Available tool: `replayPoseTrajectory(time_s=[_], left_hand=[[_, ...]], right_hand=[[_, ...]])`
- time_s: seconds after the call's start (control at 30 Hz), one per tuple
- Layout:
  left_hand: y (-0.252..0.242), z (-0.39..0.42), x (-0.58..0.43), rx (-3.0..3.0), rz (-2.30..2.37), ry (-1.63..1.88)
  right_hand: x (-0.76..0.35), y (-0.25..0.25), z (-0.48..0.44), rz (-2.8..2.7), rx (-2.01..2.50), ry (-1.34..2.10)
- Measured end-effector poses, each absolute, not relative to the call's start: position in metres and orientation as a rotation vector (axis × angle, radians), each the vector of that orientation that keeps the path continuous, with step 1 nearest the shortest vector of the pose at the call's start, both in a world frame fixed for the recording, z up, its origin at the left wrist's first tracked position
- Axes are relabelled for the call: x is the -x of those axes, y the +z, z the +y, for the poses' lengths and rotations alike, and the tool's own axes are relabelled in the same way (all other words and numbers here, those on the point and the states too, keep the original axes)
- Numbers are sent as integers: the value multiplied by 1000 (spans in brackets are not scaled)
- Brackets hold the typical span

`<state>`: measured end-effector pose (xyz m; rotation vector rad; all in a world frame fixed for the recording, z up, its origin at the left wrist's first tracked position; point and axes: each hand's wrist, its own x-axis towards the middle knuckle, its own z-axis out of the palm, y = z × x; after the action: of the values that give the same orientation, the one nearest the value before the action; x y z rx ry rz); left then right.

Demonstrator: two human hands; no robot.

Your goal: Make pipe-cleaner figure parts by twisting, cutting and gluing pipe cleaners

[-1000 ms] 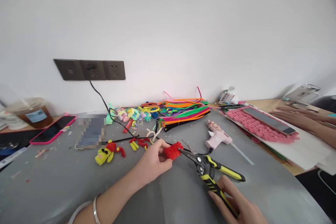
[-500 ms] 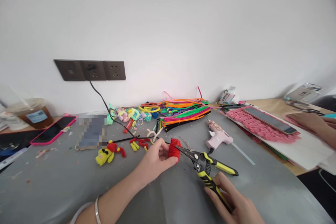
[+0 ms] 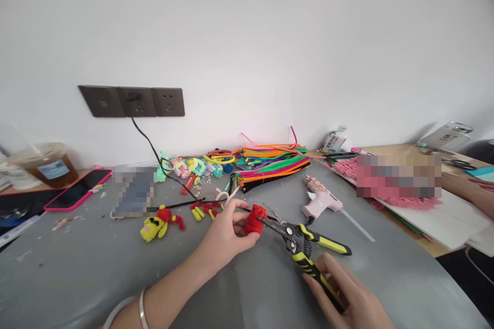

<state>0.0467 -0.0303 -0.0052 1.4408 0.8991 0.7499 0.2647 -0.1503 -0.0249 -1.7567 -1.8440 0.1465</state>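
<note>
My left hand (image 3: 226, 234) pinches a small red pipe-cleaner coil (image 3: 253, 219) just above the grey table (image 3: 77, 277). My right hand (image 3: 349, 300) grips the lower handle of yellow-and-black pliers (image 3: 309, 247), whose open jaws point left and touch the coil. A bangle sits on my left wrist. Just left of my left hand lie a yellow and red pipe-cleaner figure (image 3: 158, 223) and small red and yellow pieces (image 3: 204, 211).
A bundle of coloured pipe cleaners (image 3: 270, 162) lies behind, a pink glue gun (image 3: 320, 199) to the right, its cable running to wall sockets (image 3: 133, 102). A pink-cased phone (image 3: 77, 189) and iced drink (image 3: 48, 164) are at the left. Another person's hand (image 3: 469, 193) rests on a board at the right.
The red coil has been turned in my left hand from lying sideways to more upright. The pliers shifted slightly left toward it. The other person's hand pulled back to the right.
</note>
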Motion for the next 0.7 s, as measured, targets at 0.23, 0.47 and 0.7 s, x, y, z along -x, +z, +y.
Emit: replayPoseTrajectory(time_s=[0.23,0.47,0.7], left_hand=[[-7,-30,-47,-1664,985,752],[-6,-28,-46,-1752,1120,745],[0,-31,-43,-1899,1238,731]], right_hand=[[-265,-27,-147,-1845,1812,125],[-271,-27,-139,-1892,1866,269],[-280,-23,-129,-1943,1939,460]])
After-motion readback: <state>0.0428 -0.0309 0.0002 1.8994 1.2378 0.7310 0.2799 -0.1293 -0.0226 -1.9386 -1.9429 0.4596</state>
